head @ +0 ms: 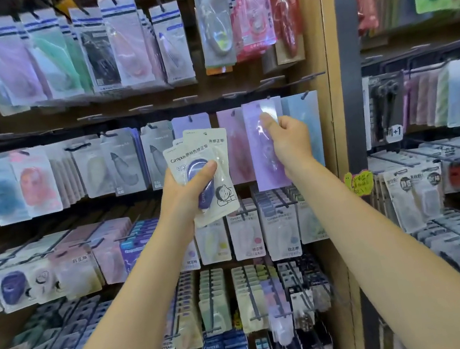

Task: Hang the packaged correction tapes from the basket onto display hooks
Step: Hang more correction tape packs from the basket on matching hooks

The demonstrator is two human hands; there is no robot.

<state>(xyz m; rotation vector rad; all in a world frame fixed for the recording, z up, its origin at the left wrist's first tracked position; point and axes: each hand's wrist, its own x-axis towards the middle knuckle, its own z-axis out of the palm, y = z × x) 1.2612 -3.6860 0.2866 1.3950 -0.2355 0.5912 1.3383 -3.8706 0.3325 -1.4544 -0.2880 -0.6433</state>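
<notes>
My left hand (185, 190) grips a small fanned stack of cream Campus correction tape packs (205, 160), thumb across the front one with its purple tape. My right hand (287, 136) pinches the upper part of a purple packaged correction tape (266, 163), holding it up against the second row of hooks, its top near a hook (268, 97) between a pink pack and a blue pack. Whether the pack hangs on the hook I cannot tell. No basket is in view.
Rows of hanging correction tape packs (102, 50) fill the wooden display ahead, on black hooks sticking out toward me. A wooden post (323, 70) and a dark upright (348, 37) separate it from a second rack (446, 172) on the right. A yellow-green tag (359, 183) sticks to the post.
</notes>
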